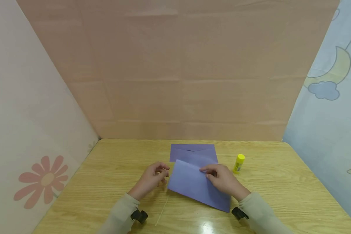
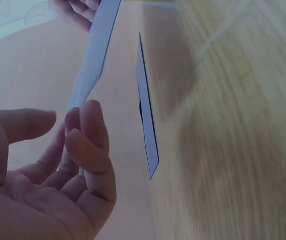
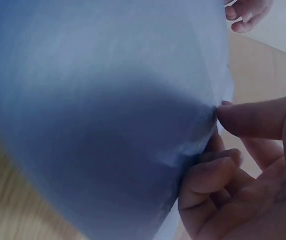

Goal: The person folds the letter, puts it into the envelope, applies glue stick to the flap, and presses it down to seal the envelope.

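My right hand [image 1: 222,180] pinches a light purple envelope [image 1: 190,188] at its upper edge, thumb on one side and fingers on the other. The envelope is held tilted above the table, with its lower right corner toward me. In the right wrist view its broad face [image 3: 103,100] fills much of the picture. Just off the envelope's left edge, my left hand [image 1: 152,178] hovers with loosely bent fingers and nothing between them. A second purple envelope [image 1: 192,148], showing a shallow V-shaped flap line, lies flat on the table behind, partly covered by the held one.
A yellow glue stick [image 1: 239,163] stands upright on the wooden table [image 1: 114,169], right of the envelopes. A thin pale strip [image 1: 162,211] lies near the front, between my forearms. A beige backdrop [image 1: 178,81] rises behind the table, with patterned sheets on both sides.
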Demonstrator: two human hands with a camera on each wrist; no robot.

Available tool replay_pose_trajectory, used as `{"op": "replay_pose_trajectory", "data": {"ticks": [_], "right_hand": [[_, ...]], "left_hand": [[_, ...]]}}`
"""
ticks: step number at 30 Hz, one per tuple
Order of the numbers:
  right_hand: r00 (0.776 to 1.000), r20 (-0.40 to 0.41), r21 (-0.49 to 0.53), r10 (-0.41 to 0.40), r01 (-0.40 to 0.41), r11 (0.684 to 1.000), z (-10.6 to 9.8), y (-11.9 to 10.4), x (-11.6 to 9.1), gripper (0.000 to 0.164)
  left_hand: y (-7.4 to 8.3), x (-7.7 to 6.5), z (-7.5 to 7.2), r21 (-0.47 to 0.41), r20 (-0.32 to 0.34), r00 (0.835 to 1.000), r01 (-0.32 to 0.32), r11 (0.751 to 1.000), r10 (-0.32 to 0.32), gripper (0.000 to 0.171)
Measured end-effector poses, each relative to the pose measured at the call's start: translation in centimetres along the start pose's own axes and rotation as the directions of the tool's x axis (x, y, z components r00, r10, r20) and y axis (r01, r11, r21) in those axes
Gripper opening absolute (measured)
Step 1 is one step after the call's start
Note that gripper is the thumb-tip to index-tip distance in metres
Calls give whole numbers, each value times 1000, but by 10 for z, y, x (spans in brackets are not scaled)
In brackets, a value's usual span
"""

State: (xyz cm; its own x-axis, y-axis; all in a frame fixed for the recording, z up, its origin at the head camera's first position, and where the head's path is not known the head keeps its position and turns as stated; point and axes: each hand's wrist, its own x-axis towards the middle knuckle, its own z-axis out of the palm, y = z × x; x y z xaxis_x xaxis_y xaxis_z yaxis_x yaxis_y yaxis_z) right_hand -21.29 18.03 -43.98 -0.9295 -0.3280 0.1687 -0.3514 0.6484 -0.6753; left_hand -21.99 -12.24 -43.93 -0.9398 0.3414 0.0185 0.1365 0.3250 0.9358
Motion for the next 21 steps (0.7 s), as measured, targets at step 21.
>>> {"op": "replay_pose_trajectory", "data": {"ticks": [21], "right_hand": [[988, 119, -181, -95, 116, 977, 21, 8, 8, 22]], "left_hand": [[12, -23, 35, 604, 289, 955, -231, 763, 60, 24]]}}
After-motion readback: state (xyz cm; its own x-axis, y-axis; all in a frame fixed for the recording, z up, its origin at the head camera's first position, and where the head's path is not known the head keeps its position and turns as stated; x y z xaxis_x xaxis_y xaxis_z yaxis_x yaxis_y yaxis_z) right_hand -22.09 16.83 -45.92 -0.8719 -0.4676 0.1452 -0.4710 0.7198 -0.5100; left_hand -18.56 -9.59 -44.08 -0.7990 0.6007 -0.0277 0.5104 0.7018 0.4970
